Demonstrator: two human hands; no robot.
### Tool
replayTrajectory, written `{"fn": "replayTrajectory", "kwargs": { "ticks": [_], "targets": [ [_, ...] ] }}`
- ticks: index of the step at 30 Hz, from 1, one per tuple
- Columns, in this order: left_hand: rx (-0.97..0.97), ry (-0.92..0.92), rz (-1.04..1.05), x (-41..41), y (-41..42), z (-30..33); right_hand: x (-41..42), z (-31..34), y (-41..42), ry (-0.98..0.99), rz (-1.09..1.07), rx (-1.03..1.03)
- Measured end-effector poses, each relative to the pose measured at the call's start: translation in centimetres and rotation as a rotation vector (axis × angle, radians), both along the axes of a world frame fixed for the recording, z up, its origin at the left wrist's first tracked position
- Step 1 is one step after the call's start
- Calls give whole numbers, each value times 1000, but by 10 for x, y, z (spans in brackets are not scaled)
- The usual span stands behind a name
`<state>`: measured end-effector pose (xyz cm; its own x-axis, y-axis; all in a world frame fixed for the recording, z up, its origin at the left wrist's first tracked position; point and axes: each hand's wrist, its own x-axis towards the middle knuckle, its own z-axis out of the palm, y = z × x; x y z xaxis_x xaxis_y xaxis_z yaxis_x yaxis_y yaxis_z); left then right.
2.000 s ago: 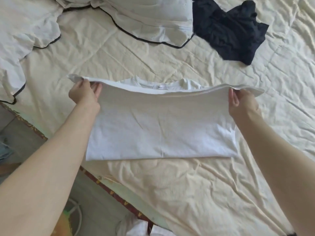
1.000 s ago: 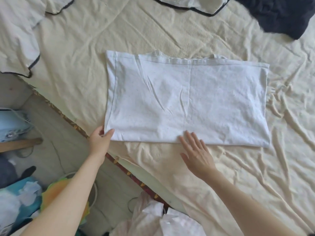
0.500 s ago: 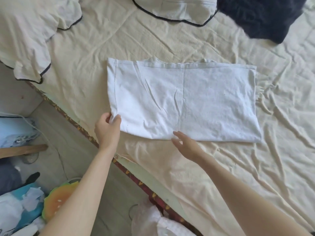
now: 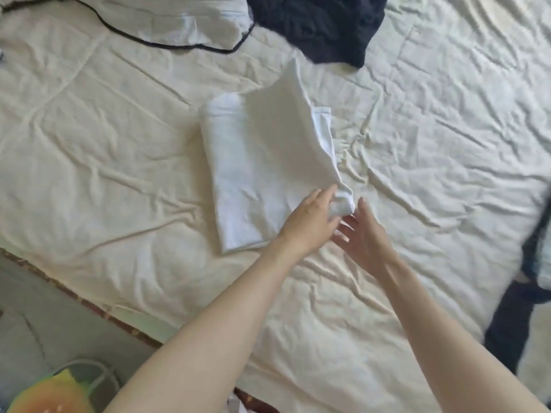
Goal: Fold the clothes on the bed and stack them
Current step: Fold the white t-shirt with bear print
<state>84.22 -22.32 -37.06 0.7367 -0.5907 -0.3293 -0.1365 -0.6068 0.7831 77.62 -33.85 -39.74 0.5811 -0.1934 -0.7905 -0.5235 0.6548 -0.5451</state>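
At far left the bed (image 4: 89, 144) edge runs diagonally, floor beyond it. Our white shirt (image 4: 262, 180) lies folded mid-bed, its upper layer lifted and motion-blurred. Our left hand (image 4: 313, 219) pinches its near right corner; our right hand (image 4: 363, 236) hovers beside it, fingers spread, holding nothing. A dark garment (image 4: 322, 22) is cut off at top, another (image 4: 518, 317) at right. We read no labels.

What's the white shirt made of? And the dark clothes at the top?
The white shirt looks like soft, matte cotton knit: it folds limply and creases finely. The dark clothes look like soft, matte navy cloth, crumpled into a heap; which kind is hard to tell.
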Motion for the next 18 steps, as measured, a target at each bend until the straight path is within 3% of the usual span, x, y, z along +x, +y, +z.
{"fn": "replayTrajectory", "kwargs": {
  "ticks": [3, 8, 12, 18],
  "targets": [
    [192, -25, -107, -22, 15, -30, -5, -15, -17, 122, 75, -98],
    [314, -347, -41, -20, 94, -52, 4, -36, -23, 228, -28, -289],
    [489, -351, -54, -22, 135, -63, 7, -45, -22, 244, -11, -442],
    [453, -338, -58, -44, 153, -72, -16, -56, -28, 332, 82, -542]
  ]
}}
